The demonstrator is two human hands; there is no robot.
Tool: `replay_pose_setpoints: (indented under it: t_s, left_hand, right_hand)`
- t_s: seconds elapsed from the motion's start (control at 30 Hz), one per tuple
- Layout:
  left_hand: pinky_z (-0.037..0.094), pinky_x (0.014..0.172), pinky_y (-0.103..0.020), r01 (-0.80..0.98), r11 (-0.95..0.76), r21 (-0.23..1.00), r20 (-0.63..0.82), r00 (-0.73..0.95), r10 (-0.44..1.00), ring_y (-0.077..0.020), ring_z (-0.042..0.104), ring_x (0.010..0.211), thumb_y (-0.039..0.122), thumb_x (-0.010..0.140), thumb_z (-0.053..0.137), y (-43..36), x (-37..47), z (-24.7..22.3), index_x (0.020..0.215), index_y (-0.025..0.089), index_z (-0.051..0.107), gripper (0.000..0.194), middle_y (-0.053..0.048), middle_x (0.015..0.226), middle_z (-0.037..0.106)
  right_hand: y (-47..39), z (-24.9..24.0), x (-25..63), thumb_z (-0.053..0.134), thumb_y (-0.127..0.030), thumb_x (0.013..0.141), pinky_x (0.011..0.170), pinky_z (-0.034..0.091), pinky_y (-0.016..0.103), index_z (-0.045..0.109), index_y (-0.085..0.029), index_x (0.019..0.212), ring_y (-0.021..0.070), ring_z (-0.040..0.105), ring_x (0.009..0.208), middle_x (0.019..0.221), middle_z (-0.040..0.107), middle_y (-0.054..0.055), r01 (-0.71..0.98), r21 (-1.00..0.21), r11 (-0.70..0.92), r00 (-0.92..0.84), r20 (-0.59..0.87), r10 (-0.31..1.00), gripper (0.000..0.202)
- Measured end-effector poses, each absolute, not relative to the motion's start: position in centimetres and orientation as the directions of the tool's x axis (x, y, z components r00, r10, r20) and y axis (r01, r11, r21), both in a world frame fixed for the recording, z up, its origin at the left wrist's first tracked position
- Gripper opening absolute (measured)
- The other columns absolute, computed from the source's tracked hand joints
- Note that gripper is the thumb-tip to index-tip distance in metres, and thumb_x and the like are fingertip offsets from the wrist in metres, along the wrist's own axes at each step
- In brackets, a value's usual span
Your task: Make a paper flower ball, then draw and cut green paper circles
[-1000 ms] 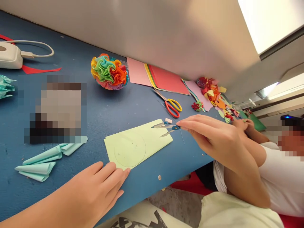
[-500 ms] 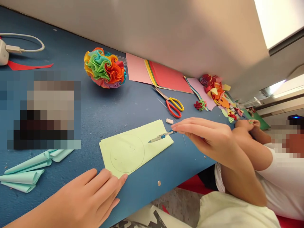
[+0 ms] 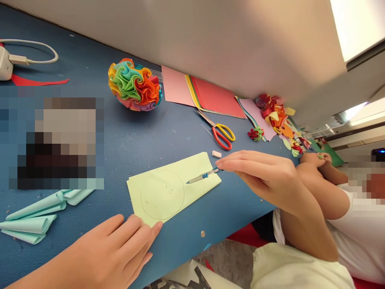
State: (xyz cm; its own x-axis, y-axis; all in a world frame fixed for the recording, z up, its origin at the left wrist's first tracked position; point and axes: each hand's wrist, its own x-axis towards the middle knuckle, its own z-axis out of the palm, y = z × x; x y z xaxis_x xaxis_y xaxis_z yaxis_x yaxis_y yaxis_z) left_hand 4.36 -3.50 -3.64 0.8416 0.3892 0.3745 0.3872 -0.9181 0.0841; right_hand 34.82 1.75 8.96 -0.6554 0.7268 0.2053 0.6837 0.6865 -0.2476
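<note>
A folded pale green paper (image 3: 197, 170) lies on the blue table, with a drawn circle and several small dark marks or crumbs on its left part. My left hand (image 3: 111, 249) rests its fingers flat over the paper's near left corner. A drawing compass (image 3: 197, 178) is pinched in the fingers of my right hand (image 3: 261, 172), tilted low over the paper's right part, with its tip pointing left just outside the circle. Whether the tip touches the paper I cannot tell. Beyond it lie a small white eraser (image 3: 216, 153) and scissors (image 3: 221, 132) with red and yellow handles.
A multicoloured paper ball (image 3: 135, 86) stands at the back beside stacked coloured sheets (image 3: 216, 96). Folded turquoise paper strips (image 3: 33, 218) lie at the left, below a blurred patch. Paper flowers (image 3: 275, 114) are piled at the right, near another person's hands (image 3: 315, 158).
The compass has turned slightly in my right hand, its tip shifting a little left and nearer to me. My left hand stays on the paper. The view has shifted slightly.
</note>
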Motion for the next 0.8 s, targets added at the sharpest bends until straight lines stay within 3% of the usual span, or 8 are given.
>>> replay_pose_setpoints:
  t_s: [0.27, 0.57, 0.8]
  left_hand:
    - [0.028, 0.07, -0.037, 0.395, -0.915, 0.082, 0.409, 0.824, 0.392, -0.0198, 0.043, 0.079, 0.028, 0.096, 0.042, -3.4, 4.5, -3.2, 0.109, 0.021, 0.064, 0.027, -0.002, 0.082, 0.061]
    - [0.03, 0.079, -0.04, 0.372, -0.925, 0.075, 0.261, 0.888, 0.378, -0.0223, 0.048, 0.093, 0.038, 0.088, 0.056, -4.4, 3.5, -4.5, 0.119, 0.027, 0.06, 0.033, -0.002, 0.109, 0.06]
    - [0.031, 0.079, -0.041, 0.367, -0.928, 0.064, 0.252, 0.894, 0.371, -0.022, 0.049, 0.093, 0.041, 0.088, 0.055, -4.7, 3.4, -5.1, 0.117, 0.03, 0.061, 0.031, 0.0, 0.108, 0.06]
  right_hand:
    - [2.8, 9.8, 33.5, 0.045, 0.001, 0.088, 0.089, 0.051, 0.022, 0.06, -0.02, 0.105, 0.012, 0.066, 0.094, 0.101, 0.069, 0.002, 0.649, -0.155, 0.745, -0.736, 0.121, 0.666, 0.031]
    - [3.8, 9.4, 33.4, 0.043, 0.0, 0.088, 0.085, 0.052, 0.025, 0.057, -0.022, 0.107, 0.0138, 0.066, 0.094, 0.103, 0.068, 0.002, 0.654, -0.097, 0.75, -0.743, 0.101, 0.661, 0.033]
    - [4.1, 9.2, 33.8, 0.045, -0.005, 0.091, 0.081, 0.049, 0.023, 0.056, -0.021, 0.102, 0.0128, 0.064, 0.089, 0.095, 0.067, 0.001, 0.708, -0.01, 0.706, -0.702, 0.101, 0.705, 0.022]
